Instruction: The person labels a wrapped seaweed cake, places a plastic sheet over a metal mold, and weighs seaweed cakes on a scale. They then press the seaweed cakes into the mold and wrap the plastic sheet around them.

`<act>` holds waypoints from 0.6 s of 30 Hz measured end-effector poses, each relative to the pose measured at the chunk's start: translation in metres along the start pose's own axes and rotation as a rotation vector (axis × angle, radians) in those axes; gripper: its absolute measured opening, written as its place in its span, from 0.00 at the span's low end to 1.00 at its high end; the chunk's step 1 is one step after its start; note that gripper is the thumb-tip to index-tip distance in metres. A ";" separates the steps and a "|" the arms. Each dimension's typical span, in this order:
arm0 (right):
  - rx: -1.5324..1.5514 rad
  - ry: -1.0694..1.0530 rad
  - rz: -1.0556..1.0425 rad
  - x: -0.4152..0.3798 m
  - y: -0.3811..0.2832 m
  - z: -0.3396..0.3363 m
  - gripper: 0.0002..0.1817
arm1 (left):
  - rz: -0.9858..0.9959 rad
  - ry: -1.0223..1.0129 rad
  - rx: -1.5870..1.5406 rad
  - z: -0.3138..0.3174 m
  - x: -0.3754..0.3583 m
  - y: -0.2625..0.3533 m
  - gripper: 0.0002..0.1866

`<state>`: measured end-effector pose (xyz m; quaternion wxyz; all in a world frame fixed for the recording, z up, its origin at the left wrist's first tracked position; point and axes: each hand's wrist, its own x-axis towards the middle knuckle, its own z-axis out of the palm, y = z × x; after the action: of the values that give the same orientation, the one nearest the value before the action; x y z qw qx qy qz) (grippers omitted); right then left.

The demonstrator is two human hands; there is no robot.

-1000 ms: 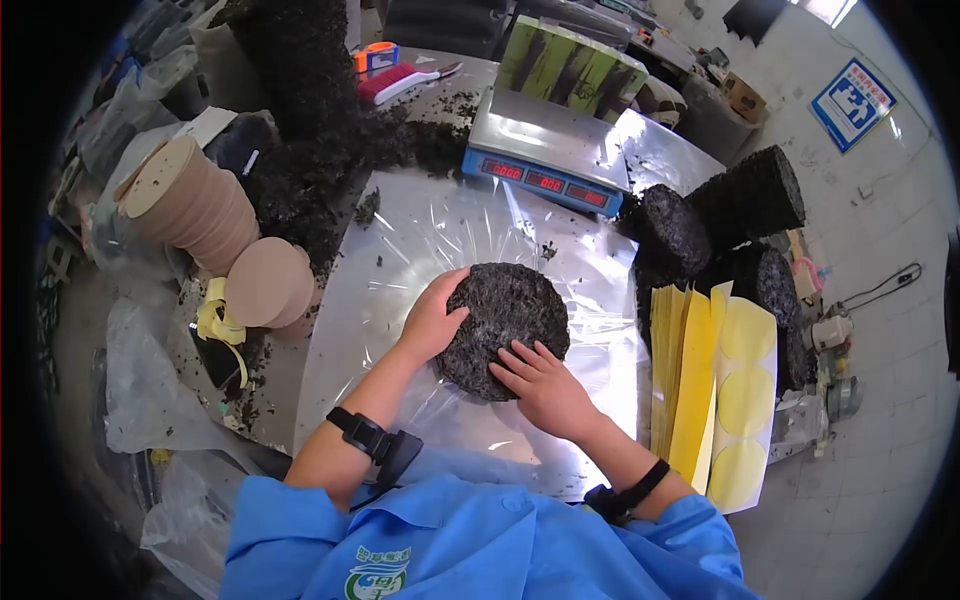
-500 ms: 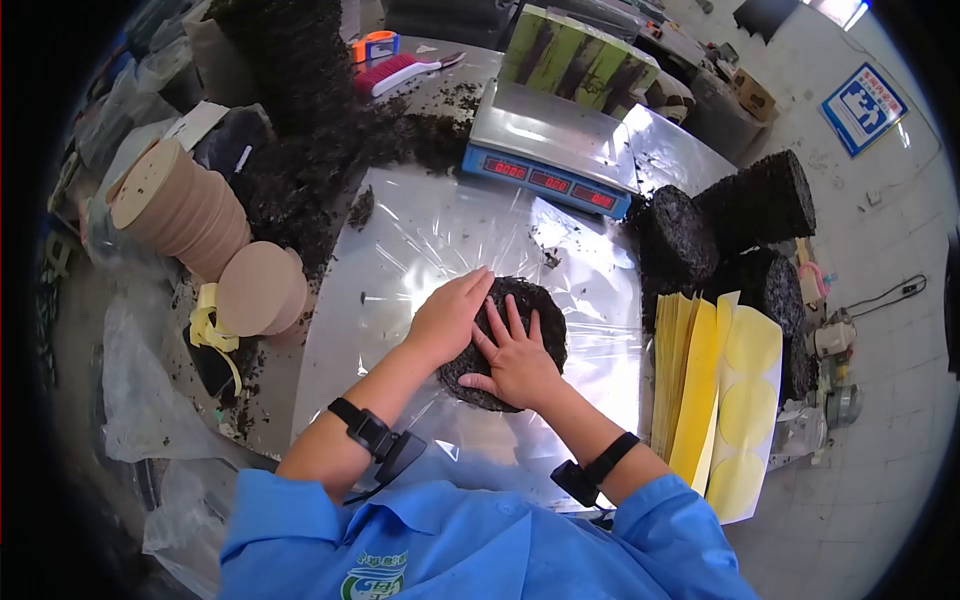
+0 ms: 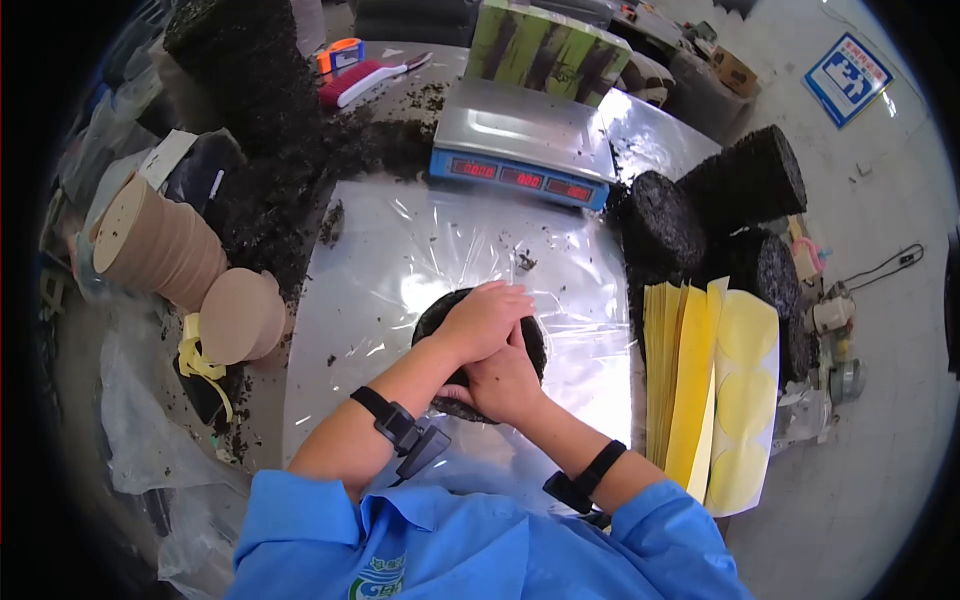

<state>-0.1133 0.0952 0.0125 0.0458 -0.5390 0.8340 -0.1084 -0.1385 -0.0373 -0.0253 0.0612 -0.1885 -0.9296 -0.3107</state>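
A round, dark cake of what looks like dried seaweed (image 3: 536,350) lies on a sheet of clear plastic film (image 3: 370,240) in front of me. My left hand (image 3: 487,322) rests across the top of my right hand, its fingers stretched out close together. Beneath it, my right hand (image 3: 505,382) lies on the cake with its thumb out to the left. The right fingers are partly covered by the left hand. Both hands press down over the cake's middle, and only its rim shows around them.
Behind the film stands a blue scale (image 3: 520,140) with red digits and a green box (image 3: 545,50). Dark round cakes (image 3: 665,225) and yellow label sheets (image 3: 700,390) are on the right. Left are brown disc stacks (image 3: 165,245), loose dark flakes (image 3: 270,210) and a red brush (image 3: 350,82).
My left hand has moved from beside the right hand to on top of it. The right hand's spread fingers are now partly covered. The whole view has shifted slightly.
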 end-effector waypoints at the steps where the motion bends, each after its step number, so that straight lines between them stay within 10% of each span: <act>1: 0.009 -0.004 0.004 -0.003 0.000 0.007 0.45 | -0.027 -0.017 -0.002 -0.003 -0.003 0.004 0.19; 6: 0.096 -0.275 0.043 0.002 0.012 0.024 0.47 | 0.062 -0.039 0.233 -0.007 -0.012 0.012 0.25; 18: -0.163 -0.179 0.071 0.007 0.007 0.029 0.48 | -0.246 0.037 0.398 -0.035 -0.101 0.019 0.36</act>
<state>-0.1170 0.0877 -0.0173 0.0801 -0.5186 0.8512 0.0101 -0.0386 -0.0763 -0.0101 0.0757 -0.0522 -0.9872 -0.1300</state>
